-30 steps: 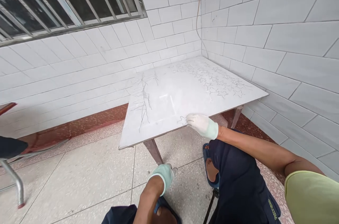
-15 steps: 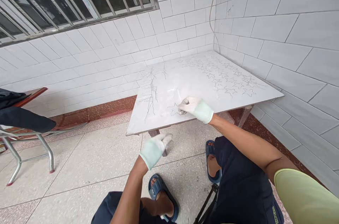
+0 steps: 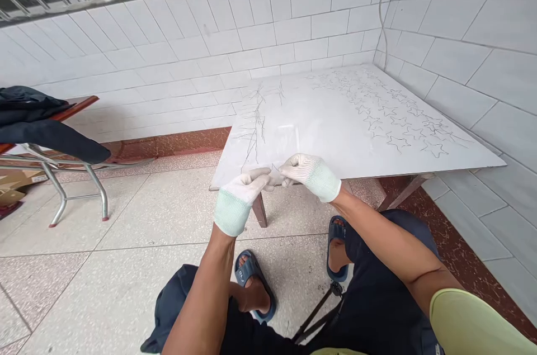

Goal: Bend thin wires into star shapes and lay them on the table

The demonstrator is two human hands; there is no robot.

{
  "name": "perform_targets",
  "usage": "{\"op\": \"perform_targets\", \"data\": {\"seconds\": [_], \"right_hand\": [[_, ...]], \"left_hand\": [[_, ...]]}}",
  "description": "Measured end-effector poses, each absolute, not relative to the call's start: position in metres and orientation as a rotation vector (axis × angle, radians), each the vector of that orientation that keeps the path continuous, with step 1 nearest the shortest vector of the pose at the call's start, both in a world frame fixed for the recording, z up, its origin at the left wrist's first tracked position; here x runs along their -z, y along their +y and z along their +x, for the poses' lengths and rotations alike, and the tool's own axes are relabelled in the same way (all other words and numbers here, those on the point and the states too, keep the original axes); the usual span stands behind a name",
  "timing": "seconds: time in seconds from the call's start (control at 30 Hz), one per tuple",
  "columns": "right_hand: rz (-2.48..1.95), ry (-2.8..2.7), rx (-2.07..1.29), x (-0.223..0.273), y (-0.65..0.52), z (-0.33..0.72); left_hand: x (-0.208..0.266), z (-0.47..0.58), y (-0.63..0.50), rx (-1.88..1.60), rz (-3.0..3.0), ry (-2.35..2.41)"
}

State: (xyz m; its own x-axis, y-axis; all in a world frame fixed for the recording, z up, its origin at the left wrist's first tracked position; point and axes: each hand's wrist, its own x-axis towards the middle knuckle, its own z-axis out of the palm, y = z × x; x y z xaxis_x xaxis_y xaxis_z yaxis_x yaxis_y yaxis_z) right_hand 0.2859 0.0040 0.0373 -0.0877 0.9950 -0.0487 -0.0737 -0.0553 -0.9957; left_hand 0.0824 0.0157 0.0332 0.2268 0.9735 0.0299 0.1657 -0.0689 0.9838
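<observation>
My left hand (image 3: 246, 186) and my right hand (image 3: 308, 171) both wear white knit gloves with pale green cuffs. Their fingertips meet over the near edge of a white board (image 3: 323, 131) and are closed on a thin dark wire star (image 3: 274, 166). Only a small point of that star shows; the gloves cover the rest. Left of centre on the board lie loose thin wire lengths (image 3: 257, 126), some bent. Many similar wire stars (image 3: 394, 120) are spread over its right side.
The board rests on wooden legs (image 3: 259, 211) against the tiled wall (image 3: 251, 47). At left, dark clothing (image 3: 59, 134) drapes over a metal-legged chair (image 3: 98, 193). A black folding leg (image 3: 316, 313) stands between my feet, which wear blue slippers (image 3: 255, 282).
My left hand has risen from below the board's edge to join the right at the wire star. The view has shifted, so the board's right side sits farther right.
</observation>
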Motion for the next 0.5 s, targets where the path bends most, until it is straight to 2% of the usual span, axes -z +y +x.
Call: {"op": "perform_targets", "data": {"seconds": [0.27,0.5], "right_hand": [[-0.953,-1.133,-1.481,-0.015,0.011,0.282],[-1.056,-1.165,-1.384,-0.019,0.005,0.280]], "left_hand": [[-0.017,0.083,0.023,-1.022,1.443,1.106],[-0.015,0.084,0.022,-1.052,1.323,1.028]]}}
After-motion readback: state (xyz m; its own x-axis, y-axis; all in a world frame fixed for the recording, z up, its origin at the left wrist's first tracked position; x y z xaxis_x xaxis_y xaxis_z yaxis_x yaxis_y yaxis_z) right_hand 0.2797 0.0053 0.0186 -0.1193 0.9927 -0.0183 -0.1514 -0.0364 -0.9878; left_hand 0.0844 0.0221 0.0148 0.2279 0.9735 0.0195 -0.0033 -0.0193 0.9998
